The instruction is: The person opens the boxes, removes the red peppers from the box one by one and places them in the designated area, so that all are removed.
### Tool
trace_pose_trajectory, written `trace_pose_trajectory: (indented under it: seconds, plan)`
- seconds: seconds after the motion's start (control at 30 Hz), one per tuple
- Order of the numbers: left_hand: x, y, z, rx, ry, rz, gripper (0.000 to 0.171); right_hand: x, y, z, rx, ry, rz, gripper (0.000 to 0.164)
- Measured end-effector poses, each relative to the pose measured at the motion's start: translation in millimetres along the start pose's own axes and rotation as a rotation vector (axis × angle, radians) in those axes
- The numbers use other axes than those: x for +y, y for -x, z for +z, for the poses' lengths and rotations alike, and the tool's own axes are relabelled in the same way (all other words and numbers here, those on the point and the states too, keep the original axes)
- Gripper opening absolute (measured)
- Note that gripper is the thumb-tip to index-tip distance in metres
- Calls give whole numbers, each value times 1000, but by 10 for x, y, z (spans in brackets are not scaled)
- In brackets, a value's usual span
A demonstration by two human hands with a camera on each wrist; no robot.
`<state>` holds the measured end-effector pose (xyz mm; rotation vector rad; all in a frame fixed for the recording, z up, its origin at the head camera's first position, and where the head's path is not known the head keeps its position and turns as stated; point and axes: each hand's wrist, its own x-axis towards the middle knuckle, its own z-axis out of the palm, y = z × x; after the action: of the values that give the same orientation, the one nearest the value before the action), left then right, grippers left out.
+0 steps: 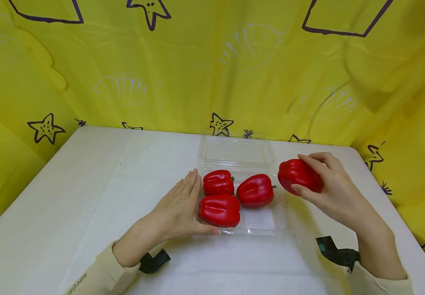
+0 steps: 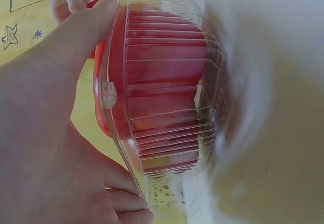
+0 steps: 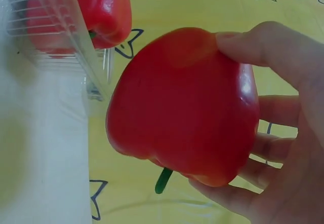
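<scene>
A clear plastic clamshell box (image 1: pixel 260 229) lies on the table with its lid folded back. In it are three red bell peppers: one at the back left (image 1: pixel 218 182), another at the front left (image 1: pixel 219 210), a third farther right (image 1: pixel 255 190). My left hand (image 1: pixel 180 209) rests along the box's left side, fingers straight and thumb on the front rim. Just right of the box, my right hand (image 1: pixel 332 188) grips a fourth-looking red bell pepper (image 3: pixel 182 107) between thumb and fingers. The green stem (image 3: pixel 163 180) of that pepper shows in the right wrist view.
The box's transparent lid (image 1: pixel 234 150) reaches toward the back edge of the white table (image 1: pixel 123 184). A yellow curtain (image 1: pixel 197 61) with drawn sea creatures hangs behind and at both sides. Black straps (image 1: pixel 339 255) circle the wrists.
</scene>
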<state>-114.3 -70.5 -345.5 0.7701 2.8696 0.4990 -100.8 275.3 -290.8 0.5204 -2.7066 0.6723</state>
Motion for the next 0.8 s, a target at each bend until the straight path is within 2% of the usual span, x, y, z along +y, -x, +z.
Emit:
trace_pose_trajectory:
  seconds: [0.3, 0.47, 0.8]
  plan:
    - [5, -5, 0, -7, 8, 1, 130, 102, -24, 40, 19, 75, 19, 63]
    - [-1, 1, 4, -5, 4, 2, 130, 185, -37, 98, -7, 150, 22, 63]
    - [-4, 19, 6, -7, 5, 0, 129, 298, -38, 172, -37, 191, 35, 64]
